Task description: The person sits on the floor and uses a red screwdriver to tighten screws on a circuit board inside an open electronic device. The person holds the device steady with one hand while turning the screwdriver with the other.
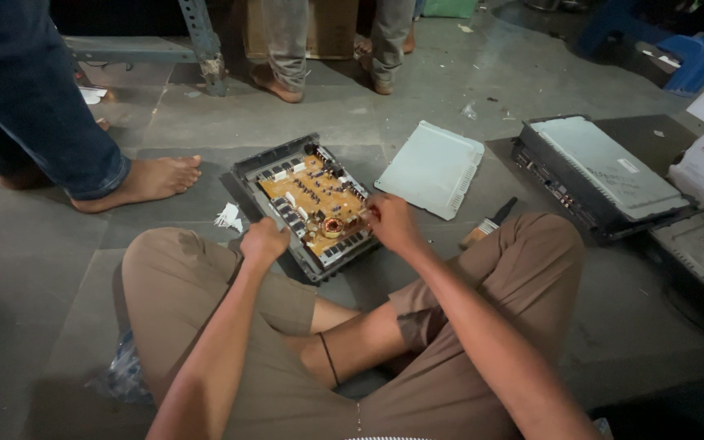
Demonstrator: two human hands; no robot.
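Setting: a person sat cross-legged on a grey floor (pixel 466 90), seen from the head camera looking down over brown trousers.
Opened unit: an open amplifier (pixel 307 208) lay on the floor just ahead of the knees, its dark case tilted at an angle, lid off.
Board: an orange circuit board (pixel 313 195) filled the case, with small dark parts in rows and a copper coil (pixel 333 227) near its near right corner.
Left hand: the left hand (pixel 264 242) rested at the near left edge of the case, fingers curled into a closed grip; whether it held anything could not be told.
Right hand: the right hand (pixel 390 222) sat at the near right corner of the case, beside the coil, fingers pinched together over the board; any small thing between them was too small to make out.
Cover: a pale grey cover plate (pixel 432 167) lay flat on the floor to the right of the case, apart from it.
Brush: a small paintbrush (pixel 488 224) lay by the right knee.
Second unit: a closed amplifier (pixel 600 175) sat farther right.
Paper scrap: a white scrap (pixel 228 217) lay left of the case.
Others: a bare foot (pixel 144 181) of one bystander stood at left, and another person's legs (pixel 287 41) at the top.
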